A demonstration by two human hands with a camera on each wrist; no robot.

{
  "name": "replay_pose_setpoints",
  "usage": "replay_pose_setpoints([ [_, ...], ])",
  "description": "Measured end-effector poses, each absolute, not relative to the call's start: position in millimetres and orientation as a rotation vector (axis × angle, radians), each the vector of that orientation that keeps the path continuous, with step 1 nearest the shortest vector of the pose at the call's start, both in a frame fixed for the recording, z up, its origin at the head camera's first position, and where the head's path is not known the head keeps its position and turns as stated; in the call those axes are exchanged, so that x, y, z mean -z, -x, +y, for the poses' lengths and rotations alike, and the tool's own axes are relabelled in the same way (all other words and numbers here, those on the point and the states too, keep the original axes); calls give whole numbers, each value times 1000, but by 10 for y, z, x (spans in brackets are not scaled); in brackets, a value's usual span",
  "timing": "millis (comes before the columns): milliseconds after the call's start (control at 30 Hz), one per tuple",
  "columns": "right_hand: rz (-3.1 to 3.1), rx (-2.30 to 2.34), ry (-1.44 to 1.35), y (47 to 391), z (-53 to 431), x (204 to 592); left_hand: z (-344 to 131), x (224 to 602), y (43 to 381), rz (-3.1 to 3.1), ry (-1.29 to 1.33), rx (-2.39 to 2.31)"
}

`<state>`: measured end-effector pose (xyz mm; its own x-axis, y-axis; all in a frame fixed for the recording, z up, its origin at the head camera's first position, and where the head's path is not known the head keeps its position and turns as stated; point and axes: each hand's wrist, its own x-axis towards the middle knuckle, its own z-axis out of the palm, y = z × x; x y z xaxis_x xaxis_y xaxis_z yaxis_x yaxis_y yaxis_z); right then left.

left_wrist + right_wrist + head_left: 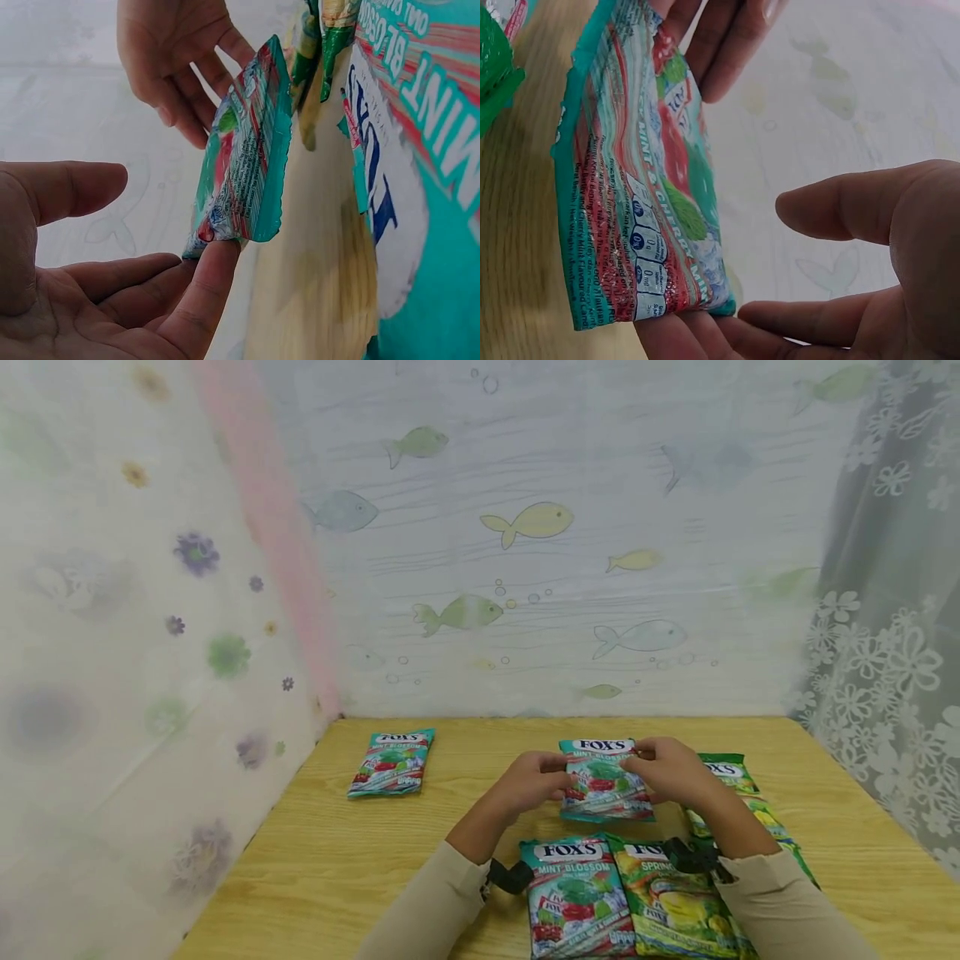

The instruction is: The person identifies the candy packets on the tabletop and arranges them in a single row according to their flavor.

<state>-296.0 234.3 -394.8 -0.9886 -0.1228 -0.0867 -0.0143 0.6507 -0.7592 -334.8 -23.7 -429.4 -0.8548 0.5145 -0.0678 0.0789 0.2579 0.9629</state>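
Candy packet (pixel 600 782) sits between left hand (pixel 529 783) and right hand (pixel 677 772), fingers extended against its sides, thumbs wide, beyond a nearer Mint Blossom bag (pixel 577 903); even support at both edges should prevent tipping.

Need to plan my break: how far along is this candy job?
Perhaps done: one mint bag lies apart at far left. In hand: another mint bag, between left hand and right hand. Probably remaining: the nearest mint bag, the yellow bag beside it and the green bag at right.
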Motion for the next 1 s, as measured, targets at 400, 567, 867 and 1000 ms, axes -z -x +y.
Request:
replay_pose_setpoints([
  [400, 2750, 1287, 147, 2997, 2227, 3847, -367, 4147, 3348, 2235, -532, -1603],
  [567, 2747, 1310, 154, 3033, 2163, 3823, -448, 4117, 3377, 2252, -551, -1612],
  [867, 2753, 1381, 181, 3096, 2037, 3775, -584, 4085, 3446, 2270, -528, -1655],
  [1000, 2764, 1382, 202, 3122, 2002, 3773, -645, 4061, 3465, 2283, -529, -1653],
])
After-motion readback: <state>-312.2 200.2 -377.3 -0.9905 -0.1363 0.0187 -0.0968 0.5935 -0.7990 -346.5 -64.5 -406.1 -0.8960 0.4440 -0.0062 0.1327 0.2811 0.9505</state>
